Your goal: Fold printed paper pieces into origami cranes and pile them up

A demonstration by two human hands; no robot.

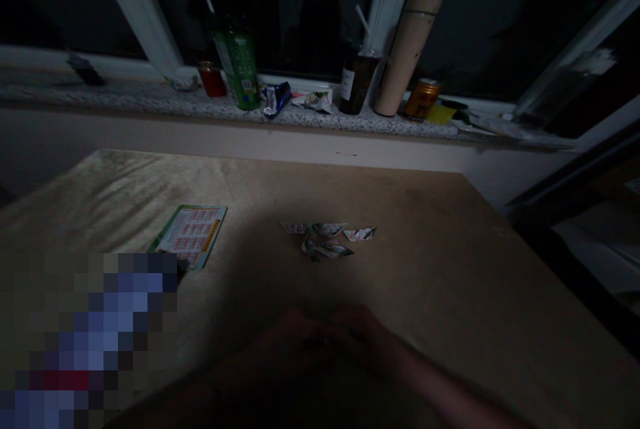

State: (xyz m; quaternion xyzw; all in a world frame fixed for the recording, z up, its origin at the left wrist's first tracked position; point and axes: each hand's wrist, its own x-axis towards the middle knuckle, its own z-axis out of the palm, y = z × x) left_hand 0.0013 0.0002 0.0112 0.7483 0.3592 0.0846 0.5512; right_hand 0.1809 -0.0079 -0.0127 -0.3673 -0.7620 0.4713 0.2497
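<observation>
In deep shadow at the table's near side, my left hand point(293, 336) and my right hand point(357, 332) meet in front of me. Their fingers are bent and pressed together, and whatever lies between them is too dark to make out. Beyond them on the table are several small folded pieces of printed paper point(327, 249), pointed at the ends and lying close together. One folded paper piece point(360, 234) sits at the right of this group. Further left lies a flat printed sheet point(197, 229) with a green border and red blocks of print.
The tan-covered table point(425, 262) ends at a stone windowsill point(300, 119). On the sill stand a green container point(243, 69), a dark cup with a straw point(357, 82), a pink flask point(407, 56), an orange can point(421, 99) and crumpled wrappers point(277, 99). Pixelation covers the lower left.
</observation>
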